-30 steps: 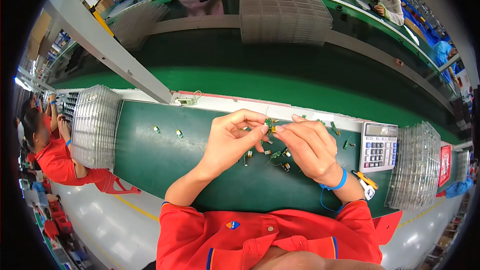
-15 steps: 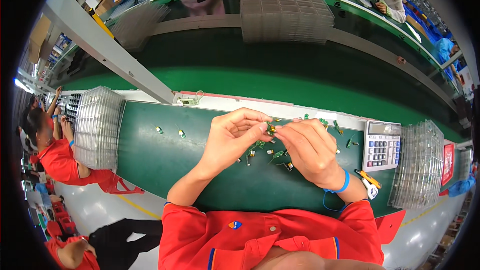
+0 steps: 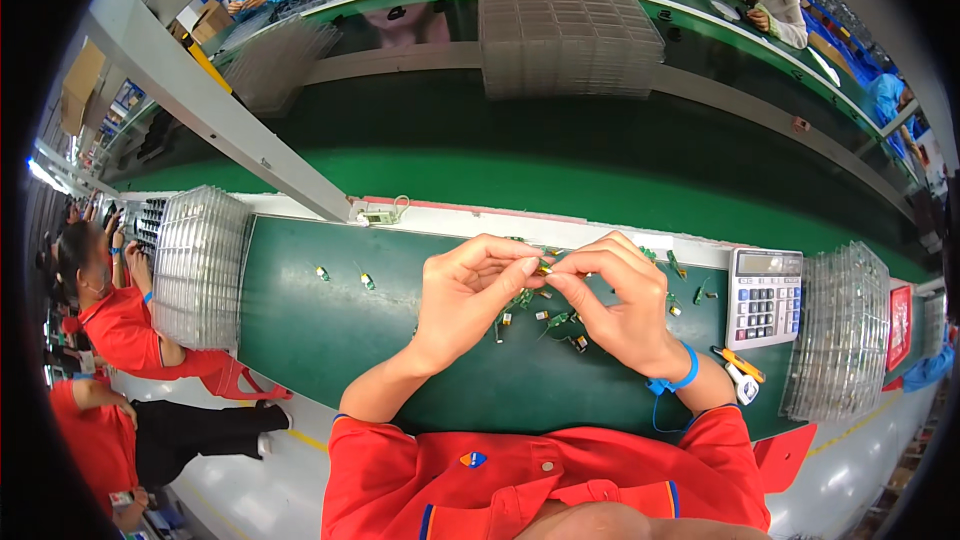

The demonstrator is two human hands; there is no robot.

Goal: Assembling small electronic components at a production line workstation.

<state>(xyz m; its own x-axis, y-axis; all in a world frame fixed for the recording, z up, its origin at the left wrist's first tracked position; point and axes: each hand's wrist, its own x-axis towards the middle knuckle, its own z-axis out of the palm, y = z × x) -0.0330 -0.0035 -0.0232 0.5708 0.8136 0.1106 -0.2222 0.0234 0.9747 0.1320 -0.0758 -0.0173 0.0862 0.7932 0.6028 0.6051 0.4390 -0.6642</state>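
So the small green circuit board [image 3: 543, 267] is up in the air over the far half of the counter [image 3: 310, 340], right between two bare hands. The left hand [image 3: 462, 295] has its thumb and fingers narrowed on one side of it, and the right hand [image 3: 628, 298] has its fingertips pinched in from the other. Most of the board is covered, so I honestly can't tell which way its end points or how its long axis runs; a sliver of green and yellow is all that shows.

Counter's dark green. Below and around the hands there's a messy scatter of loose boards [image 3: 559, 319], plus two more [image 3: 366, 282] well apart to the left. Over on the right sits a calculator [image 3: 765, 298], with a yellow knife [image 3: 743, 365] just nearer. The right wrist wears a blue band [image 3: 683, 369].

Stacks of clear trays bookend the spot, one left [image 3: 200, 270], one right [image 3: 840, 335]. A grey post [image 3: 225, 115] slants in from the far left, and past the counter's pale edge there's a wide green strip [image 3: 450, 175]. A co-worker in red [image 3: 120, 330] is off left, others sit at the far side, and the floor [image 3: 280, 500] is shiny grey.
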